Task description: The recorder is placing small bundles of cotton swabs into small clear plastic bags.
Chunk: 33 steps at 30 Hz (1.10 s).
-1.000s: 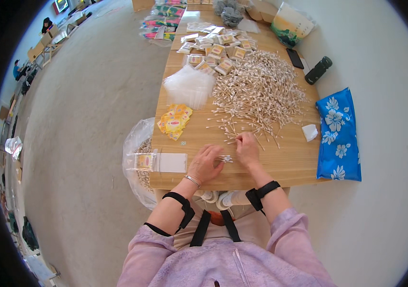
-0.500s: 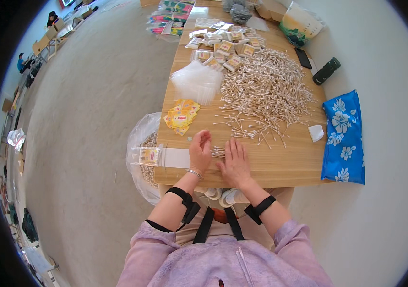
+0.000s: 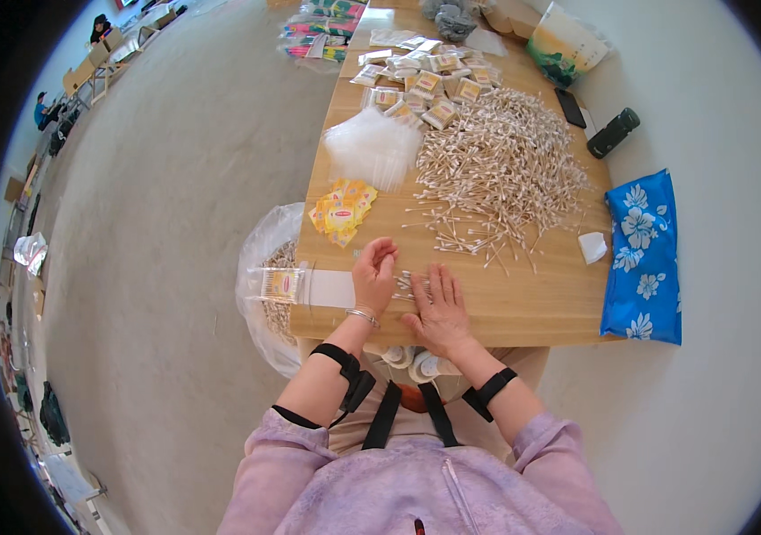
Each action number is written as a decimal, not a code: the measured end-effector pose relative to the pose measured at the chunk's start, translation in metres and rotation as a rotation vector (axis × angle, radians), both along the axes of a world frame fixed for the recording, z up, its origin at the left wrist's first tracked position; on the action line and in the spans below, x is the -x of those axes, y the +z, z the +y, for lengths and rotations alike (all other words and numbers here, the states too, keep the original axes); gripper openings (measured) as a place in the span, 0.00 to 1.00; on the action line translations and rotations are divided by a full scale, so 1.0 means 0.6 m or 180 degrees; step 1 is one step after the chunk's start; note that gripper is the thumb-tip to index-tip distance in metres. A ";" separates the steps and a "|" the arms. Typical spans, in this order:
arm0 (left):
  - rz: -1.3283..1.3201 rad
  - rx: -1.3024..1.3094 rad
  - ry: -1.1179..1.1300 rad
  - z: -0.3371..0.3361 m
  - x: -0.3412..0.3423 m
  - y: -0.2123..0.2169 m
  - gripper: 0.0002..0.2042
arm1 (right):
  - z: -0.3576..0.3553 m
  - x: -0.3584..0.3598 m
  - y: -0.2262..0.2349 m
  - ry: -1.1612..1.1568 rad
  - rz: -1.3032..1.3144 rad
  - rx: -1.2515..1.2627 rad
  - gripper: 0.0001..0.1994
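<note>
A small row of cotton swabs (image 3: 404, 286) lies on the table between my two hands. My left hand (image 3: 375, 276) stands on its edge at the swabs' left ends, fingers loosely bent, with nothing visible in it. Flat on the right part of the row rests my right hand (image 3: 439, 308), fingers spread, hiding some of the swabs. Left of my left hand, a white card or strip (image 3: 331, 289) runs to a clear packet of swabs with a yellow label (image 3: 284, 285) at the table's left edge. A big heap of loose swabs (image 3: 514, 160) spreads beyond my hands.
Yellow label cards (image 3: 343, 212), clear plastic bags (image 3: 371, 150) and filled swab packets (image 3: 425, 85) lie farther back. A blue floral pouch (image 3: 641, 257), white tissue (image 3: 592, 248), dark bottle (image 3: 613, 133) and phone (image 3: 568, 107) are right. A plastic sack of swabs (image 3: 255, 308) sits beside the left edge.
My right hand's fingers have spread a little, and the swabs beside them lie looser. My left hand keeps nearly the same place. The whole view has shifted slightly.
</note>
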<state>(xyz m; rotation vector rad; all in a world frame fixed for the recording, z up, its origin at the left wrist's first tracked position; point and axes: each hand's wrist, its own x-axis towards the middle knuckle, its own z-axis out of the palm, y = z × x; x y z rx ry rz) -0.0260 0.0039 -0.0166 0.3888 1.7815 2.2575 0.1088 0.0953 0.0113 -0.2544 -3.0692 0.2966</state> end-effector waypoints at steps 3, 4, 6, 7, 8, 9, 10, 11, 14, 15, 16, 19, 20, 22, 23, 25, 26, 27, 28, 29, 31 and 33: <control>0.0059 0.0035 0.0003 -0.002 0.006 -0.005 0.11 | 0.008 0.008 0.011 -0.0115 0.0316 0.0183 0.32; 0.0068 0.0013 0.0031 -0.001 0.006 -0.005 0.11 | 0.014 0.010 0.013 -0.0114 0.0313 0.0189 0.32; 0.0058 0.0023 0.0027 -0.001 0.006 -0.006 0.11 | 0.022 0.015 0.014 -0.0104 0.1140 0.0542 0.22; 0.0049 0.0015 0.0014 0.001 0.006 -0.006 0.11 | 0.023 0.018 0.015 -0.0107 0.1138 0.0537 0.22; 0.0047 0.0011 0.0012 0.001 0.006 -0.006 0.11 | 0.022 0.020 0.014 -0.0144 0.1200 0.0511 0.16; 0.0038 -0.0010 0.0019 0.000 0.006 -0.006 0.11 | 0.021 0.023 0.014 -0.0179 0.1261 0.0485 0.10; 0.0032 -0.0027 0.0033 -0.001 0.007 -0.006 0.11 | 0.021 0.028 0.013 -0.0174 0.1262 0.0484 0.10; 0.0034 -0.0029 0.0038 0.000 0.007 -0.006 0.11 | 0.022 0.032 0.011 -0.0205 0.1182 0.0426 0.08; 0.0062 -0.0011 0.0008 0.003 0.006 -0.005 0.11 | 0.028 0.042 0.009 -0.0293 0.1085 0.0330 0.05; 0.0052 -0.0007 0.0009 0.004 0.006 -0.004 0.11 | 0.032 0.042 0.008 -0.0358 0.1070 0.0289 0.04; 0.0039 0.0003 0.0021 0.003 0.005 -0.003 0.11 | 0.034 0.041 0.013 -0.0350 0.1065 0.0294 0.04; 0.0034 -0.0024 0.0022 0.000 0.003 -0.002 0.11 | 0.042 0.027 0.030 -0.0338 0.0959 0.0270 0.05; 0.0031 -0.0021 0.0025 -0.002 0.005 -0.005 0.11 | 0.038 0.018 0.037 -0.0185 0.0822 0.0234 0.07; 0.0023 -0.0056 0.0006 -0.003 0.009 -0.009 0.11 | 0.034 0.008 0.040 -0.0045 0.0683 0.0186 0.09; 0.0022 -0.0064 -0.0006 -0.001 0.008 -0.009 0.11 | 0.031 0.006 0.041 -0.0127 0.0686 0.0294 0.12; 0.0039 -0.0028 -0.0023 0.000 0.009 -0.009 0.11 | 0.030 0.004 0.037 -0.0206 0.0698 0.0402 0.15; 0.0049 -0.0029 -0.0022 0.002 0.009 -0.008 0.11 | 0.030 0.004 0.029 -0.0358 0.0832 0.0445 0.20; 0.0034 -0.0098 -0.0033 0.006 0.008 -0.007 0.11 | 0.030 0.003 0.024 -0.0510 0.0965 0.0489 0.25; 0.0011 -0.0158 -0.0034 0.005 0.007 -0.008 0.11 | 0.021 0.002 0.030 -0.0500 0.0965 0.0501 0.25; 0.0013 -0.0148 -0.0023 0.002 0.007 -0.008 0.11 | 0.008 -0.001 0.038 -0.0414 0.0894 0.0436 0.30; -0.0032 -0.0091 -0.0003 0.000 0.007 -0.009 0.11 | -0.006 0.004 0.043 -0.0336 0.0824 0.0365 0.34; 0.0000 -0.0061 -0.0021 0.001 0.008 -0.010 0.11 | -0.007 0.014 0.046 -0.0497 0.0741 0.0413 0.41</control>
